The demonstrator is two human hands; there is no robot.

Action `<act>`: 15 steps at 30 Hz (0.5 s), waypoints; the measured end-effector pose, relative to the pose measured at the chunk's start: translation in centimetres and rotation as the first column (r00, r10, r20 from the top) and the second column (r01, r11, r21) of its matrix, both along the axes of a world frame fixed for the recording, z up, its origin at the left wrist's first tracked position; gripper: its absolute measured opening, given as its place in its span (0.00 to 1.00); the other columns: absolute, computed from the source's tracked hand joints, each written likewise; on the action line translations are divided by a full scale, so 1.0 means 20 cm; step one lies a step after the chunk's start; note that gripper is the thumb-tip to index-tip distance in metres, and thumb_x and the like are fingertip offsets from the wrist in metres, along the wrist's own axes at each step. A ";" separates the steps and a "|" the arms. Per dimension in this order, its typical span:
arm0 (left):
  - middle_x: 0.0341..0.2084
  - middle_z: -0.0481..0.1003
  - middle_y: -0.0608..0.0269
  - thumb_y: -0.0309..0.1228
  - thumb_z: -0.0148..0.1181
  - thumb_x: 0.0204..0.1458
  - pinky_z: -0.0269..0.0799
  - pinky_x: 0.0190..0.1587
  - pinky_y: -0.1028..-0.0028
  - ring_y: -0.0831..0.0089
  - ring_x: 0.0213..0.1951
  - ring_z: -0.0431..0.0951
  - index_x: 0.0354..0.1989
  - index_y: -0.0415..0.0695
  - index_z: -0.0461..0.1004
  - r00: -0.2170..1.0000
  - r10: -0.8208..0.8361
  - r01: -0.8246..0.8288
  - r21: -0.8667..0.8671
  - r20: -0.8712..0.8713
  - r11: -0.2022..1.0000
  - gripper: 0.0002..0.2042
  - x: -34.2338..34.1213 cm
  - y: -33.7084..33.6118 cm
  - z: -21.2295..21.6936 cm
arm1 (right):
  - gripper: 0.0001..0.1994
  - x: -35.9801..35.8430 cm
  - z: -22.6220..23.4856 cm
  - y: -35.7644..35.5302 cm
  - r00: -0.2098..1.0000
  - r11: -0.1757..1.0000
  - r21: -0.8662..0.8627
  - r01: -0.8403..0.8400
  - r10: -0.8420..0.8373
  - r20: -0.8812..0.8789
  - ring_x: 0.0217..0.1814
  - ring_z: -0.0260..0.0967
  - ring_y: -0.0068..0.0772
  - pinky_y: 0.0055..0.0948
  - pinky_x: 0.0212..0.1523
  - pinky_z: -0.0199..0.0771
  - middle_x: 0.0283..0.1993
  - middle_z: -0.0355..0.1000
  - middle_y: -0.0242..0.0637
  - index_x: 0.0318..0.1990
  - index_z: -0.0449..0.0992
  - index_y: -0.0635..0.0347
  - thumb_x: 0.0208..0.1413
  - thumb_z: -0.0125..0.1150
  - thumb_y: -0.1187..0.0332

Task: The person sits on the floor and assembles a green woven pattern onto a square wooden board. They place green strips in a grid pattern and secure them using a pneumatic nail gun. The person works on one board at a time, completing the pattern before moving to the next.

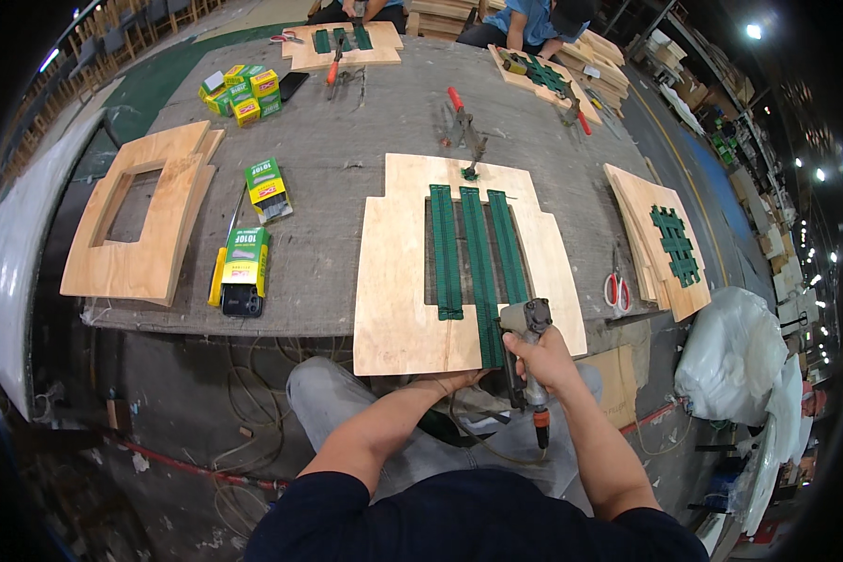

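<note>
A pale plywood panel (393, 253) with a rectangular opening lies at the table's near edge. Three green webbing straps (481, 272) run lengthwise across the opening, and the middle one reaches down to the near edge. My right hand (554, 361) is wrapped round the handle of a pneumatic staple gun (526, 318), whose head sits over the panel beside the lower end of that strap. At the near edge, by the strap's end, my left hand (461, 379) is partly under the panel, its fingers hidden. A red-handled clamp (459, 117) stands at the panel's far edge.
Left are a framed plywood panel (84, 253), staple boxes (245, 255) and a phone (242, 302). Right are red-handled scissors (616, 292) and stacked panels with woven green webbing (674, 245). Two people work across the grey-covered table (337, 169). An air hose (253, 375) hangs below.
</note>
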State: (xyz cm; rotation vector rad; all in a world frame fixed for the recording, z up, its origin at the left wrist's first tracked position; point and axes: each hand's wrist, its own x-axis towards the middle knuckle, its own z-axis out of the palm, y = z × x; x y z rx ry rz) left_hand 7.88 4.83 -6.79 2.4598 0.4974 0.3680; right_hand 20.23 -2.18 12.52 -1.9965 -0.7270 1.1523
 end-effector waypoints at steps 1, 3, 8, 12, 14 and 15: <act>0.55 0.76 0.47 0.52 0.52 0.66 0.71 0.58 0.54 0.47 0.56 0.76 0.60 0.45 0.73 1.000 0.000 0.000 0.001 0.001 1.000 0.25 0.00 0.00 0.00 | 0.12 0.00 0.00 0.00 1.000 1.000 -0.018 -0.021 0.021 0.005 0.17 0.67 0.20 0.24 0.16 0.66 0.30 0.75 0.31 0.48 0.77 0.66 0.62 0.67 0.68; 0.54 0.77 0.46 0.52 0.52 0.66 0.71 0.58 0.54 0.47 0.55 0.76 0.60 0.45 0.73 1.000 0.002 -0.002 -0.002 0.001 1.000 0.25 0.01 0.01 0.00 | 0.12 -0.01 0.00 0.01 1.000 1.000 -0.011 -0.012 0.012 0.002 0.17 0.66 0.19 0.23 0.16 0.65 0.28 0.74 0.30 0.48 0.77 0.66 0.62 0.66 0.69; 0.54 0.77 0.46 0.52 0.52 0.66 0.71 0.58 0.54 0.47 0.55 0.76 0.60 0.45 0.73 1.000 -0.007 0.007 -0.011 -0.005 1.000 0.25 -0.01 0.00 0.00 | 0.10 -0.06 -0.02 0.01 1.000 1.000 -0.012 0.006 -0.006 -0.019 0.16 0.65 0.18 0.23 0.15 0.64 0.26 0.73 0.29 0.46 0.77 0.65 0.62 0.66 0.68; 0.54 0.77 0.46 0.52 0.52 0.66 0.71 0.58 0.54 0.47 0.55 0.76 0.60 0.45 0.73 1.000 -0.013 0.012 -0.018 -0.007 1.000 0.25 -0.02 -0.01 -0.01 | 0.10 -0.10 -0.02 0.01 0.998 0.999 0.031 0.016 -0.014 -0.056 0.16 0.66 0.19 0.23 0.15 0.64 0.27 0.74 0.30 0.45 0.77 0.66 0.62 0.66 0.69; 0.54 0.77 0.46 0.52 0.52 0.66 0.71 0.58 0.54 0.47 0.55 0.76 0.59 0.45 0.73 1.000 -0.010 0.009 -0.019 -0.007 1.000 0.25 -0.02 -0.01 0.00 | 0.09 -0.12 -0.01 0.01 0.998 0.999 0.034 0.006 -0.004 -0.066 0.16 0.66 0.19 0.24 0.15 0.64 0.30 0.75 0.31 0.45 0.77 0.65 0.62 0.66 0.70; 0.54 0.77 0.46 0.52 0.52 0.66 0.71 0.58 0.54 0.47 0.55 0.76 0.59 0.45 0.73 1.000 -0.010 0.010 -0.018 -0.009 1.000 0.25 -0.02 -0.02 0.00 | 0.09 -0.13 -0.02 0.02 0.998 0.999 0.040 0.005 -0.002 -0.070 0.16 0.66 0.19 0.24 0.15 0.64 0.30 0.75 0.31 0.44 0.77 0.65 0.62 0.66 0.70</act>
